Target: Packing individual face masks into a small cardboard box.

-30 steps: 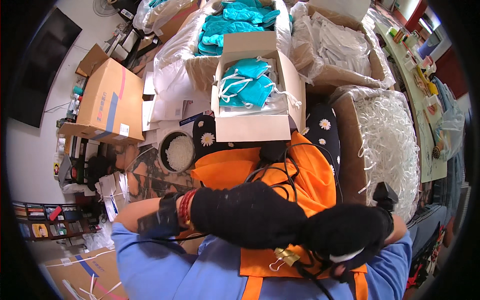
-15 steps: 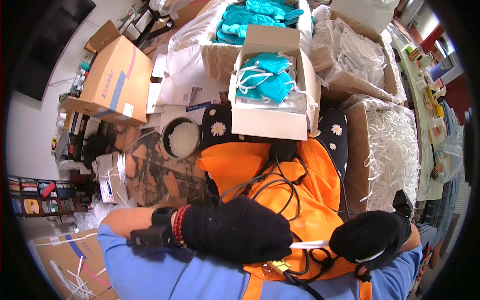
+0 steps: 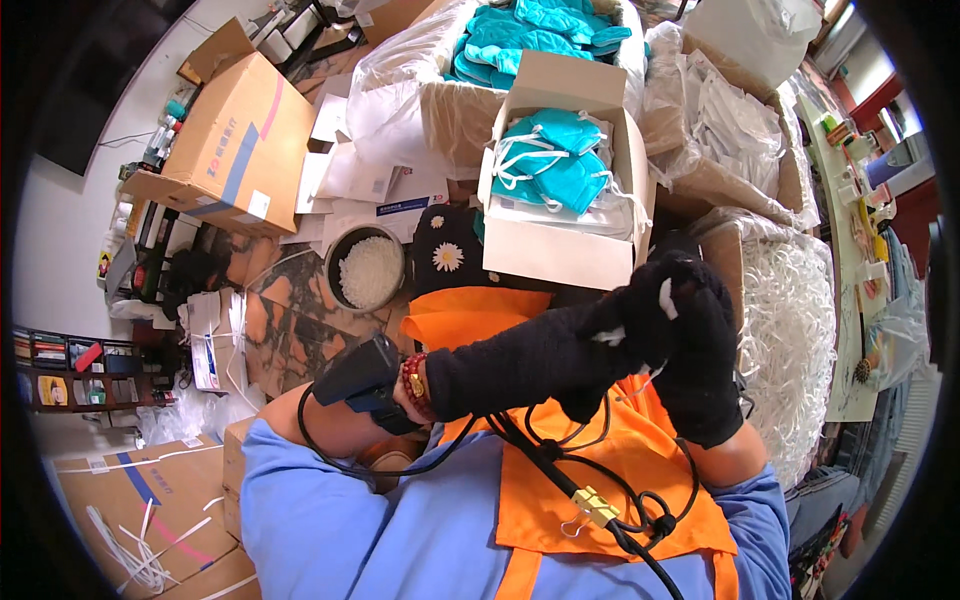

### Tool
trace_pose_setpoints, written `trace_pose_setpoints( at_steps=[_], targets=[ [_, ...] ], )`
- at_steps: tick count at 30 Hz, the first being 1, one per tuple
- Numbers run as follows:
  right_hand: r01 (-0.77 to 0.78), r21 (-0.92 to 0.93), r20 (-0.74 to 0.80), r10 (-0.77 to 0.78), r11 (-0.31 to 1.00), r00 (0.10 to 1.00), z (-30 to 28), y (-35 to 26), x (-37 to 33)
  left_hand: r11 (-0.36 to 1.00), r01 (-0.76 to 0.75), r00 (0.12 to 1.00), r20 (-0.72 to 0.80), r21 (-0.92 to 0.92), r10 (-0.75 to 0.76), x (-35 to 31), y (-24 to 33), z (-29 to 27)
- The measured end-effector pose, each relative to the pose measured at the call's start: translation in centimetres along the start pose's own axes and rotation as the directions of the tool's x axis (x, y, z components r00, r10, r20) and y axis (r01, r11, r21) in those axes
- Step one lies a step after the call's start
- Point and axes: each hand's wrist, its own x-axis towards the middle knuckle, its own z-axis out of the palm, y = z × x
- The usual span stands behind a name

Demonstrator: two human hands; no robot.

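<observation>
Both my hands wear black gloves and meet just below the right corner of a small white carton [image 3: 555, 252]. My left hand [image 3: 625, 325] reaches across from the left, its fingers closed. My right hand [image 3: 700, 345] is closed against it. Short bits of a white strap [image 3: 667, 298] show between the gloved fingers; the rest of it is hidden. In the open carton, teal face masks [image 3: 562, 165] with white ear straps lie on top of white packets.
Behind the carton stands a lined box of teal masks [image 3: 535, 40]. To the right are a lined box of clear packets [image 3: 735, 120] and a box heaped with white straps [image 3: 785, 340]. A bowl of white bits [image 3: 368, 272] sits on the floor. Black cables [image 3: 560, 470] cross my orange apron.
Both hands have moved up and come together near the carton, left hand rightward. Before, they were apart low over my lap with a white strap stretched between them.
</observation>
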Motion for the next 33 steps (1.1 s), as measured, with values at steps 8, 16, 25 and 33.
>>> trace_pose_setpoints(
  at_steps=[8, 16, 25, 33],
  targets=[
    [-0.19, 0.435, -0.073, 0.245, 0.88, 0.967, -0.3, 0.6, 0.1, 0.784, -0.384, 0.914, 0.083, 0.488, 0.396, 0.9, -3.2, -1.5],
    [-0.208, 0.223, 0.207, 0.163, 0.952, 0.965, -3.4, -5.8, -4.6, 0.558, -0.364, 0.93, 0.259, 0.746, 0.261, -4.2, 1.8, -0.5],
    [-0.292, 0.007, 0.3, 0.276, 0.956, 0.913, -4.7, -6.0, -5.3, 0.399, -0.361, 0.932, 0.315, 0.843, 0.179, -5.7, 0.9, -0.3],
    [0.393, -0.636, 0.219, -0.332, 0.665, 0.917, -1.7, 0.4, 0.6, 0.965, -0.051, 0.997, -0.046, 0.256, 0.065, -1.2, -0.2, -1.1]
  ],
)
